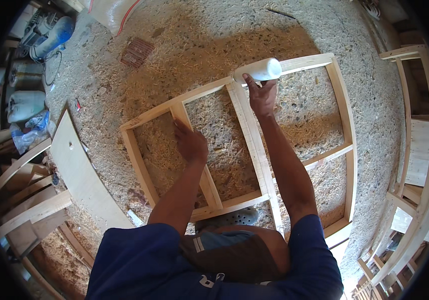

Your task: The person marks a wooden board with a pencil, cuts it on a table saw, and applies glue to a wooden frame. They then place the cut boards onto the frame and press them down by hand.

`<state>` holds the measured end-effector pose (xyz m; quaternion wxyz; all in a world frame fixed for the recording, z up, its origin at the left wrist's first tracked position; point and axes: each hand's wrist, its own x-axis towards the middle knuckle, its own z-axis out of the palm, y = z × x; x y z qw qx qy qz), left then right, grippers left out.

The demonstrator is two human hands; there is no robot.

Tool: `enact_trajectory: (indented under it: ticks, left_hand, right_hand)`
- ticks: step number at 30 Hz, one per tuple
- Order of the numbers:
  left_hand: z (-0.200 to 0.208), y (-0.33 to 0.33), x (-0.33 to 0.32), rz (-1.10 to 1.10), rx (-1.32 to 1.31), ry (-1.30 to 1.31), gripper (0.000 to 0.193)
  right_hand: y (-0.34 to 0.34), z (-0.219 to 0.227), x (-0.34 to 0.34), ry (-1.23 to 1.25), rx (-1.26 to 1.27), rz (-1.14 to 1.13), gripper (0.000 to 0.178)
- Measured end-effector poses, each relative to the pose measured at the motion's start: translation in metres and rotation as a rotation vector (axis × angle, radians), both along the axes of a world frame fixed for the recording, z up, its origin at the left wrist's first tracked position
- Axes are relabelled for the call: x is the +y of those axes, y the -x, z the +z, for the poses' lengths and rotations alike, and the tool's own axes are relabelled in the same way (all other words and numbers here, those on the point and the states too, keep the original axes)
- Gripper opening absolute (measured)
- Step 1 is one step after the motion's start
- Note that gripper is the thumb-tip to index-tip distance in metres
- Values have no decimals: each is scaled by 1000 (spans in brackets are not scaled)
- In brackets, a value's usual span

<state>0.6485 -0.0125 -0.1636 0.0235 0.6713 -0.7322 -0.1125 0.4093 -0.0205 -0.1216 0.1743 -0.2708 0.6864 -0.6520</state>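
Note:
A pale wooden frame point(248, 131) with several crosspieces lies on the ground before me. My right hand point(263, 97) grips a white plastic bottle point(258, 70), which is tipped on its side with its narrow end toward the top rail, where a long crosspiece meets it. Its base points right. Whether anything flows from the bottle is hidden. To the left, my left hand point(191, 144) is closed around a shorter wooden slat point(208, 185) inside the frame, a little below the top rail. Part of its fingers is out of sight.
Wood shavings cover the rough floor point(214, 42). On the left lie a flat pale board point(85, 167), stacked timber point(39, 210) and a blue power tool point(57, 37). Another wooden frame point(427, 165) stands at the right. A sack point(112, 12) rests at the far edge.

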Motion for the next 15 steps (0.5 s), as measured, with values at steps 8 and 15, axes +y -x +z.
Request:
enact_trajectory:
  ticks: [8,15]
  left_hand:
    - [9,8,0,38,3,-63,82]
    - [5,13,1,57,-69,-93,84]
  right_hand:
    - [70,-4,24,-27,144,-226,52]
    - [188,-13,53,-118,312,-453,56]
